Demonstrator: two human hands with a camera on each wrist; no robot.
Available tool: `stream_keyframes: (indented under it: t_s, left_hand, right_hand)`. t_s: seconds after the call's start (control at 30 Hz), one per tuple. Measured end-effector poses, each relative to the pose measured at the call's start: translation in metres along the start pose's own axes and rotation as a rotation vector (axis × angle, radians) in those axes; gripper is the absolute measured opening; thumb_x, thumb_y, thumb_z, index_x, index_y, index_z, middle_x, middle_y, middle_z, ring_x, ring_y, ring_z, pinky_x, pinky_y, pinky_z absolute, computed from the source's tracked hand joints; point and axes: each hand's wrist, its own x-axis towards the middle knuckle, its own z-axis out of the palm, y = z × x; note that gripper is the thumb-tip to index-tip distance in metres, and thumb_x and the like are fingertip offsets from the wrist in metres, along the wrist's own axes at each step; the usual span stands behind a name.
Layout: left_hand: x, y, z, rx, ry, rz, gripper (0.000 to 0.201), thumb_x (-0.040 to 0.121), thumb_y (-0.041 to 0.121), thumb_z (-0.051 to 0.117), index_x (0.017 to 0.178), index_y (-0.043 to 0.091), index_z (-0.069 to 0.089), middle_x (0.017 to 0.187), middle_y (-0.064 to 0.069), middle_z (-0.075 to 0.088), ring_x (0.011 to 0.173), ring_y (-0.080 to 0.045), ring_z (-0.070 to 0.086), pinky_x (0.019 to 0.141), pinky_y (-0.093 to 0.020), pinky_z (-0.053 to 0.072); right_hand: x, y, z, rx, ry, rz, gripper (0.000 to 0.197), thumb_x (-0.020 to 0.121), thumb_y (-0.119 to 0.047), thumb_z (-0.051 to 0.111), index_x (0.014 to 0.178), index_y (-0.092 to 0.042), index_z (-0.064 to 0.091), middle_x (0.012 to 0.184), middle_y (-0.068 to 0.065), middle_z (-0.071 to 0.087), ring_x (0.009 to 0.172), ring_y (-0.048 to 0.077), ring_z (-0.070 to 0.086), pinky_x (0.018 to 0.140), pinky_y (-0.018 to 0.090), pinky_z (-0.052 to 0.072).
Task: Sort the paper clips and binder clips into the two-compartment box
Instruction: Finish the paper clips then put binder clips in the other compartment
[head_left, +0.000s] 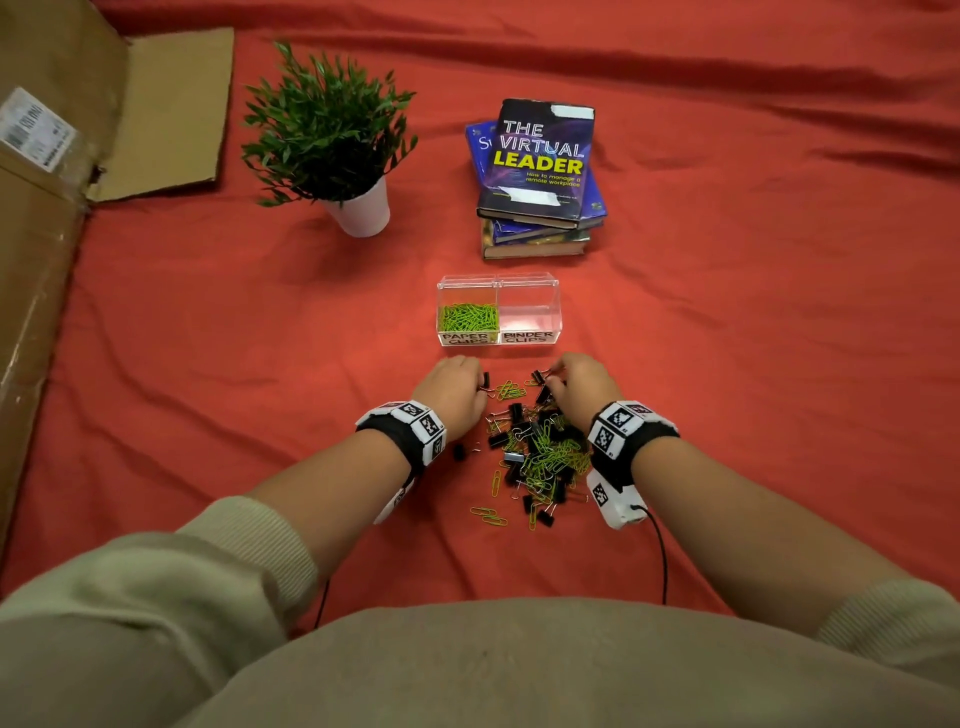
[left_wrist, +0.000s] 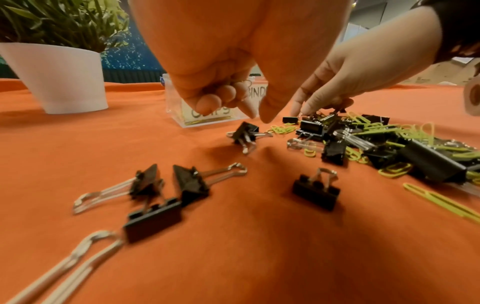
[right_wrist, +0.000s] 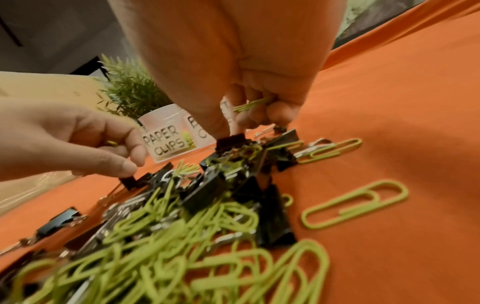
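Observation:
The clear two-compartment box (head_left: 497, 283) stands beyond the hands; its left half, labelled PAPER CLIPS, holds green paper clips (head_left: 469, 316), and the BINDER CLIPS half looks bare. A mixed pile (head_left: 540, 447) of black binder clips and green paper clips lies between my wrists. My left hand (left_wrist: 258, 116) has curled fingers, with thumb and forefinger tips together just over a tilted binder clip (left_wrist: 245, 131); no grip on it shows. My right hand (right_wrist: 233, 131) holds a green paper clip (right_wrist: 250, 105) in its curled fingers, and its fingertips (right_wrist: 240, 129) touch a binder clip (right_wrist: 231, 142) on top of the pile.
Several binder clips (left_wrist: 192, 185) lie apart on the red cloth, left of the pile. A potted plant (head_left: 332, 140) and a stack of books (head_left: 540, 171) stand behind the box. A big cardboard carton (head_left: 52, 208) lines the left side. Loose paper clips (head_left: 491, 514) lie nearest me.

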Motion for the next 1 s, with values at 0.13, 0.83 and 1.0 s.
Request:
stream_keyframes:
  t_s: [0.13,0.83,1.0]
  left_hand:
    - [0.01,0.026,0.005,-0.005,0.015,-0.001,0.026,0.09,0.027,0.055,0.11,0.01,0.054,0.112,-0.007,0.057,0.11,-0.025,0.049,0.097,-0.038,0.044]
    - [0.022,0.04,0.013,0.337,-0.139,0.062,0.028,0.09,0.009,0.044,0.117,-0.001,0.048,0.119,-0.017,0.052,0.111,-0.033,0.048,0.09,-0.04,0.044]
    - [0.022,0.032,-0.005,0.007,-0.042,-0.003,0.021,0.09,0.015,0.041,0.104,0.002,0.051,0.103,-0.012,0.053,0.099,-0.026,0.049,0.092,-0.039,0.045]
  right_hand:
    - [0.001,0.003,-0.009,0.07,0.049,0.059,0.019,0.09,-0.017,0.056,0.107,-0.01,0.058,0.103,0.008,0.064,0.082,0.022,0.06,0.071,0.028,0.048]
    - [-0.003,0.005,-0.011,0.033,-0.199,0.063,0.014,0.086,-0.01,0.047,0.072,-0.008,0.051,0.068,0.011,0.053,0.061,0.022,0.051,0.058,0.037,0.048]
    - [0.002,0.001,-0.033,0.43,-0.202,0.201,0.014,0.09,-0.017,0.055,0.08,-0.01,0.061,0.066,0.001,0.062,0.051,0.013,0.05,0.047,0.022,0.041]
